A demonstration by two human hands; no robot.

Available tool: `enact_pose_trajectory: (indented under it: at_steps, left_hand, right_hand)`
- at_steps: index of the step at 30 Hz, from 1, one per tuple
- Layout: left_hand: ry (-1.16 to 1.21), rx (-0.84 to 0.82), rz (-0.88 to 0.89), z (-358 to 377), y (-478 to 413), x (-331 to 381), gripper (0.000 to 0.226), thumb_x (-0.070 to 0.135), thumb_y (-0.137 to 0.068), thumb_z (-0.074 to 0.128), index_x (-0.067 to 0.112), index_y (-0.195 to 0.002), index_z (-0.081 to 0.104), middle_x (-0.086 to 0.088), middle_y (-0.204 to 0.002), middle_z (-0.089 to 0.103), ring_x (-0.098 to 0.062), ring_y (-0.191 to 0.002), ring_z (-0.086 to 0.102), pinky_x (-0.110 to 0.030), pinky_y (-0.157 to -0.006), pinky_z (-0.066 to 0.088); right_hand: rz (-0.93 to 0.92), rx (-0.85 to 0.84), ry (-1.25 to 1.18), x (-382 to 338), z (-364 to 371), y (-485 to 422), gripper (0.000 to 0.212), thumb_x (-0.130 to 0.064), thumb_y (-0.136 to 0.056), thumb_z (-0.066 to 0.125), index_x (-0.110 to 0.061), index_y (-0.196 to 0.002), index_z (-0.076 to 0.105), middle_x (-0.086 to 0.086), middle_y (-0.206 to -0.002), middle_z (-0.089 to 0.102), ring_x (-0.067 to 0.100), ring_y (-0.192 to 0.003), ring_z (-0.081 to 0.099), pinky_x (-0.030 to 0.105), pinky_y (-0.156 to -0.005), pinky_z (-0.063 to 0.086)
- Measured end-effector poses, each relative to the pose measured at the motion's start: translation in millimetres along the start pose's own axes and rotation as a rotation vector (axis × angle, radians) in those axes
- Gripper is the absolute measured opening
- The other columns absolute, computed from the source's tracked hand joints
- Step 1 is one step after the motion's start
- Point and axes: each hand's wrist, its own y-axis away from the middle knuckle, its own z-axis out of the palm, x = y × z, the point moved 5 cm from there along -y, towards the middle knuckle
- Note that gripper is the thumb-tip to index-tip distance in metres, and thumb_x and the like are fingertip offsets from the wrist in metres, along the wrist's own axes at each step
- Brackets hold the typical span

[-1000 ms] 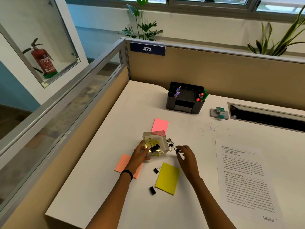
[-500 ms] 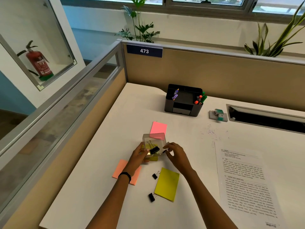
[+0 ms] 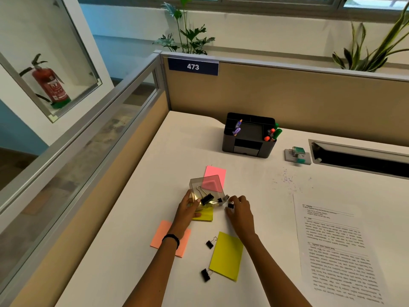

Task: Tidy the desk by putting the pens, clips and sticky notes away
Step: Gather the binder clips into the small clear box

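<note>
Left hand [image 3: 186, 212] grips clear box [image 3: 204, 185] from its left side, box tilted on worktop [image 3: 155, 173]. Right hand [image 3: 240, 210] pinches small black clip [image 3: 230, 205] just beside box's right edge. Large binder clip [image 3: 207, 198] inside box. Yellow note [image 3: 204, 216] under box and left fingers. Salmon note [image 3: 158, 237] partly hidden by left wrist. Pink note [image 3: 218, 172] behind box. Second yellow note [image 3: 225, 255] beside right forearm, upper loose clip [image 3: 209, 244] and lower loose clip [image 3: 205, 275] at its left edge. Pens [image 3: 273, 134] stand in black organiser [image 3: 246, 149], well apart from hands.

Partition plate [image 3: 193, 66] reads "473" (white on blue)
</note>
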Motion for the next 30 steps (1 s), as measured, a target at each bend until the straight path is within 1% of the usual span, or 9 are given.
enact_pose_trajectory:
  at_steps: [7,11,15,17,20,24,26,28,30]
  left_hand:
    - [-0.015,-0.012,-0.02,-1,-5,-3,0.055,0.019,-0.095,0.051,0.017,-0.144,0.027,-0.005,-0.121,0.046,-0.021,-0.103,0.056,-0.017,-0.064,0.056]
    - [-0.027,-0.018,-0.012,0,-6,-5,0.055,0.02,-0.095,0.051,0.019,-0.145,0.026,-0.004,-0.125,0.045,-0.021,-0.104,0.056,-0.017,-0.067,0.056]
    - [-0.025,-0.014,-0.013,1,-7,-5,0.054,0.02,-0.095,0.051,0.02,-0.144,0.028,-0.005,-0.124,0.046,-0.019,-0.103,0.056,-0.015,-0.066,0.055]
    - [-0.025,-0.018,-0.014,3,-7,-4,0.054,0.019,-0.095,0.051,0.019,-0.144,0.029,-0.004,-0.12,0.046,-0.018,-0.103,0.055,-0.014,-0.065,0.055]
    - [-0.026,-0.032,-0.02,3,-8,-5,0.054,0.019,-0.095,0.051,0.018,-0.144,0.028,-0.001,-0.116,0.047,-0.016,-0.102,0.054,-0.013,-0.065,0.054]
    - [-0.019,-0.033,-0.034,3,-8,-6,0.054,0.019,-0.095,0.051,0.018,-0.144,0.028,0.009,-0.107,0.051,-0.016,-0.102,0.055,-0.013,-0.065,0.054]
    - [-0.018,-0.035,-0.035,2,-9,-6,0.054,0.02,-0.095,0.051,0.018,-0.144,0.028,0.005,-0.112,0.052,-0.02,-0.107,0.055,-0.015,-0.068,0.055]
    - [-0.022,-0.038,-0.035,2,-9,-7,0.054,0.021,-0.095,0.05,0.018,-0.144,0.027,-0.004,-0.121,0.051,-0.022,-0.11,0.055,-0.017,-0.07,0.055]
    - [-0.01,-0.039,-0.035,2,-8,-7,0.054,0.021,-0.096,0.05,0.018,-0.144,0.027,-0.001,-0.117,0.051,-0.018,-0.104,0.056,-0.014,-0.067,0.055]
  right_hand:
    - [-0.027,0.004,0.069,1,-1,-6,0.015,-0.001,-0.089,0.045,0.001,-0.101,0.054,0.018,-0.106,0.053,0.031,-0.1,0.047,0.039,-0.075,0.043]
    - [-0.017,0.07,-0.151,2,-10,-7,0.013,0.004,-0.082,0.053,0.002,-0.094,0.057,0.018,-0.099,0.055,0.031,-0.095,0.048,0.032,-0.071,0.035]
    - [-0.107,0.178,-0.423,-17,-21,-6,0.01,0.003,-0.081,0.061,-0.003,-0.089,0.059,0.012,-0.094,0.058,0.021,-0.085,0.056,0.027,-0.069,0.042]
    - [-0.157,0.189,-0.468,-27,-22,-7,0.013,0.005,-0.08,0.06,-0.004,-0.09,0.059,0.01,-0.095,0.059,0.02,-0.084,0.057,0.024,-0.069,0.042]
    - [-0.203,0.134,-0.45,-33,-18,-11,0.015,0.005,-0.081,0.058,-0.005,-0.092,0.059,0.01,-0.097,0.059,0.022,-0.088,0.057,0.026,-0.072,0.044]
    - [-0.218,0.086,-0.401,-32,-17,-18,0.011,0.001,-0.085,0.057,-0.006,-0.093,0.06,0.01,-0.1,0.059,0.023,-0.091,0.056,0.032,-0.075,0.046]
    - [-0.207,0.116,-0.384,-28,-21,-20,0.007,-0.002,-0.088,0.055,-0.005,-0.093,0.06,0.011,-0.1,0.059,0.023,-0.09,0.056,0.032,-0.075,0.046]
    - [-0.181,0.155,-0.367,-20,-24,-22,0.011,0.002,-0.09,0.05,-0.001,-0.093,0.061,0.014,-0.1,0.06,0.026,-0.09,0.057,0.039,-0.076,0.048]
    - [-0.146,0.142,-0.325,-12,-23,-23,0.017,0.006,-0.089,0.047,0.001,-0.098,0.061,0.017,-0.104,0.059,0.029,-0.095,0.057,0.042,-0.08,0.049]
